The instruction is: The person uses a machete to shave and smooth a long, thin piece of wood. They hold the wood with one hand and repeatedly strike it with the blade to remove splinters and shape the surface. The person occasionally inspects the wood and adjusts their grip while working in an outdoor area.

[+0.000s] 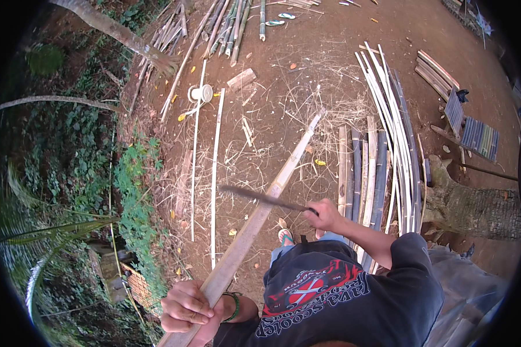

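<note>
A long split bamboo strip (pixel 245 237) slants from the lower left up toward the ground ahead, its pale inner face showing. My left hand (pixel 186 309) is closed around its near end. A machete (pixel 266 199) with a dark, narrow blade is gripped by its handle in my right hand (pixel 325 216). Its blade lies across the strip around the middle, pointing left; whether the edge cuts into the bamboo I cannot tell. The strip's far tip is near a heap of thin shavings (pixel 350 113).
Two thin pale strips (pixel 217 156) lie to the left, near a white spool (pixel 201 93). Split bamboo pieces (pixel 370 168) and long white strips (pixel 391 115) lie to the right, by a tree trunk (pixel 474 202). Bamboo poles (pixel 234 26) are piled ahead. Green plants (pixel 136 196) border the left.
</note>
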{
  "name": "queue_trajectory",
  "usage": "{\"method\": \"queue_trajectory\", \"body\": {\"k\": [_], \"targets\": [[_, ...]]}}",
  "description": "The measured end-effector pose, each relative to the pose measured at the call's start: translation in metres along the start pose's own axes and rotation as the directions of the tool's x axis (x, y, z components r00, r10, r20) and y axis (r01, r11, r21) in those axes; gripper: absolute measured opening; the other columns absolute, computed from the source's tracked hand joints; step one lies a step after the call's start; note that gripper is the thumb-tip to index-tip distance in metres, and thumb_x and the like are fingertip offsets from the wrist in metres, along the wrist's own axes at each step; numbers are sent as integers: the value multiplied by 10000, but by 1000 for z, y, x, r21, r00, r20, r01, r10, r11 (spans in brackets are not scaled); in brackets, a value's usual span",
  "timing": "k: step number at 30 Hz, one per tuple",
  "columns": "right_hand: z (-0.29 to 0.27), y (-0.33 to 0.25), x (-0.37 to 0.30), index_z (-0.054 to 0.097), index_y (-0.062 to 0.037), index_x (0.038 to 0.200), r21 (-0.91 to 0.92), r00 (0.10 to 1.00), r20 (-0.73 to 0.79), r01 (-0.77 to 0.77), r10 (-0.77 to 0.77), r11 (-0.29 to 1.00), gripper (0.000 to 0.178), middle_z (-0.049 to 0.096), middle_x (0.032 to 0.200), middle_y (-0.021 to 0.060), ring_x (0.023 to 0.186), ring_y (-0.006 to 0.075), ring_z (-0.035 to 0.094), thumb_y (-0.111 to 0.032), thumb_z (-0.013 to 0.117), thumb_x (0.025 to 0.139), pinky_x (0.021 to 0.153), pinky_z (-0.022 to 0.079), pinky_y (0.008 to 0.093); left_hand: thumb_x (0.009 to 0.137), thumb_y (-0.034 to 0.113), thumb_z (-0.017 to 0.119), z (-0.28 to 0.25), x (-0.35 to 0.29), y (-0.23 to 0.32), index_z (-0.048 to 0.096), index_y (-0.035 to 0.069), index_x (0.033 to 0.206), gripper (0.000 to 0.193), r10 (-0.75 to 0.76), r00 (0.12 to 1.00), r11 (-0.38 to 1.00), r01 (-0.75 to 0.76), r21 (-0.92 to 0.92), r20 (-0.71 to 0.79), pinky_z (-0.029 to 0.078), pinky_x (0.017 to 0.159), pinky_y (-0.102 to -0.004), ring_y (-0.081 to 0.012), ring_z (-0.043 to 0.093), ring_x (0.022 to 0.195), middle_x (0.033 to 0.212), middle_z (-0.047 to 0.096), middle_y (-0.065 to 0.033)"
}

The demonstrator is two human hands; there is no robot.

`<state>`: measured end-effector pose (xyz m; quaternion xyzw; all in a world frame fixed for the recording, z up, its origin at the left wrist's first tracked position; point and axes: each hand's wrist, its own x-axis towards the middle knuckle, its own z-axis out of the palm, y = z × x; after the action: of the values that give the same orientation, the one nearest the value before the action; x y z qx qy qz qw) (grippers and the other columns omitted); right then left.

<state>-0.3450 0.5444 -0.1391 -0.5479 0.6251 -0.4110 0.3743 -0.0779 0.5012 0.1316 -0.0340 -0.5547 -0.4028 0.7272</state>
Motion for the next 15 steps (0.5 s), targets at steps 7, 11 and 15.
{"method": "queue_trajectory", "body": {"k": [7, 11, 15], "targets": [[-10, 74, 31, 684, 41, 773, -156, 932, -43, -363, 361, 919, 646, 610, 630, 259, 596, 396, 628, -529, 450, 968, 614, 492, 494, 929, 205, 609, 23, -1, -5, 417, 125, 634, 361, 42, 994, 985, -25, 171, -97, 318, 314, -141, -61, 531, 348, 428, 501, 18], [-23, 13, 16, 677, 15, 748, -139, 995, 98, 51, -38, 989, 610, 611, 609, 232, 567, 373, 634, -518, 472, 961, 582, 491, 486, 757, 824, 558, 30, 1, 4, 355, 156, 601, 716, -44, 997, 996, 49, 73, -69, 309, 369, -120, -47, 475, 374, 446, 425, 33], [-14, 140, 43, 696, 5, 803, -232, 984, -72, -177, 165, 956, 552, 622, 655, 248, 637, 401, 646, -496, 514, 943, 640, 498, 506, 780, 799, 561, 35, 8, 3, 361, 153, 614, 696, -50, 995, 987, 63, 147, -87, 324, 392, -136, -50, 450, 369, 461, 436, 27]]}}
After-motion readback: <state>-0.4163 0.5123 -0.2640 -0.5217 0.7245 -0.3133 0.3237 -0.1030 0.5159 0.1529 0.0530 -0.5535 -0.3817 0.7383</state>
